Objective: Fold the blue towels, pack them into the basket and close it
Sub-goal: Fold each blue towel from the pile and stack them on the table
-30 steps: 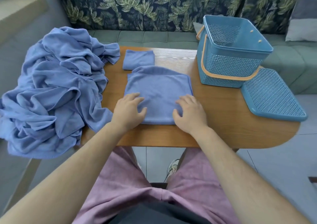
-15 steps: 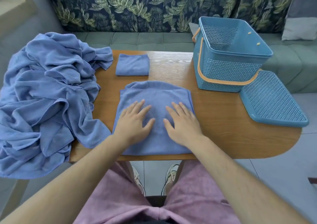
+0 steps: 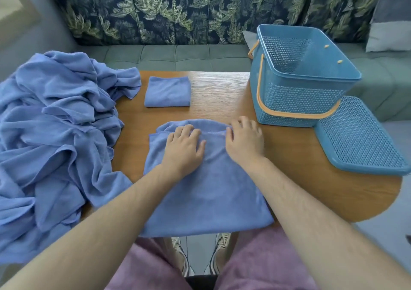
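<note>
A half-folded blue towel (image 3: 206, 192) lies flat on the wooden table (image 3: 311, 178) in front of me, its near edge hanging over the table's front. My left hand (image 3: 184, 149) and my right hand (image 3: 243, 143) rest palm down side by side on its far edge, fingers spread across the fold seam, holding nothing. A small folded blue towel (image 3: 168, 92) sits farther back. The blue perforated basket (image 3: 298, 103) with orange handles stands open at the right rear. Its lid (image 3: 358, 138) lies flat beside it.
A big heap of unfolded blue towels (image 3: 51, 138) covers the table's left end and spills over the edge. A green sofa (image 3: 178, 56) with leaf-print cushions runs behind the table. My shoes (image 3: 180, 256) show on the floor below.
Both hands have slid away from me over the towel, from its near part to its far edge. The towel has shifted toward me and now overhangs the table's front.
</note>
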Demonstrator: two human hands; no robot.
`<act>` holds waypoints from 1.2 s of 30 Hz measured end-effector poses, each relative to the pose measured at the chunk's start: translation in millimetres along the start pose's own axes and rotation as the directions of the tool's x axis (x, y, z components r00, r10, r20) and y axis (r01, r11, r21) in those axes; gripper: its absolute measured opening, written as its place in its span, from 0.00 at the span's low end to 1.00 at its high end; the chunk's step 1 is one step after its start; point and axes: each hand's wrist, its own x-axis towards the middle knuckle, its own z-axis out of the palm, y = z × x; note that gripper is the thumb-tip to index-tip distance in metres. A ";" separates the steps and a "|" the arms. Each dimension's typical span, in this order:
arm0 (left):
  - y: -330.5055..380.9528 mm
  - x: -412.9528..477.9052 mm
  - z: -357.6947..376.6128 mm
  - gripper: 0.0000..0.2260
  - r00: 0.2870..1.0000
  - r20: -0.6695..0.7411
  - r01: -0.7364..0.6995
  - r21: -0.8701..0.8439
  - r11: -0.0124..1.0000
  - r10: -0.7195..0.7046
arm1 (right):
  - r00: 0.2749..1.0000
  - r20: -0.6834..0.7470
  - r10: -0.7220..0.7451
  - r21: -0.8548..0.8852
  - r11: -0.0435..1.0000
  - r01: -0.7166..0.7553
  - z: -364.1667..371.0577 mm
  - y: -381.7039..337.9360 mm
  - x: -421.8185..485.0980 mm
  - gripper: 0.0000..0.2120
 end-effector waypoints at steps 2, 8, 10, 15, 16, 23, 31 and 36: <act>8.8 27.8 3.0 0.15 0.999 -0.010 -0.044 -0.039 0.998 0.044 | 0.994 0.010 0.107 -0.045 0.993 -0.106 3.8 6.7 14.1 0.13; 22.3 46.8 31.5 0.12 0.985 -0.089 -0.157 -0.078 0.984 0.150 | 0.993 -0.116 0.021 0.610 0.790 0.055 7.6 26.3 6.9 0.11; 20.4 43.7 33.4 0.13 0.982 -0.118 -0.163 -0.116 0.980 0.149 | 0.992 -0.123 -0.017 0.671 0.736 0.096 6.6 27.4 7.1 0.15; 20.7 43.4 32.4 0.16 0.980 -0.099 -0.186 -0.182 0.965 0.171 | 0.988 -0.154 0.016 0.624 0.777 0.085 12.2 29.1 6.9 0.24; 20.7 43.7 33.4 0.17 0.980 -0.077 -0.193 -0.183 0.964 0.182 | 0.985 -0.172 -0.002 0.583 0.806 0.103 12.5 29.1 6.7 0.25; 19.9 43.0 34.3 0.13 0.978 -0.089 -0.202 -0.190 0.961 0.188 | 0.970 -0.129 0.204 0.181 0.967 -0.179 17.0 19.1 4.8 0.18; 12.8 40.4 24.1 0.10 0.992 -0.110 -0.077 -0.177 0.981 0.058 | 0.972 -0.004 -0.236 0.297 0.928 0.227 18.8 21.3 7.0 0.14; -47.8 18.8 0.1 0.14 0.982 -0.158 0.091 -0.082 0.992 -0.103 | 0.975 -0.022 -0.222 0.304 0.927 0.218 21.6 22.5 7.5 0.12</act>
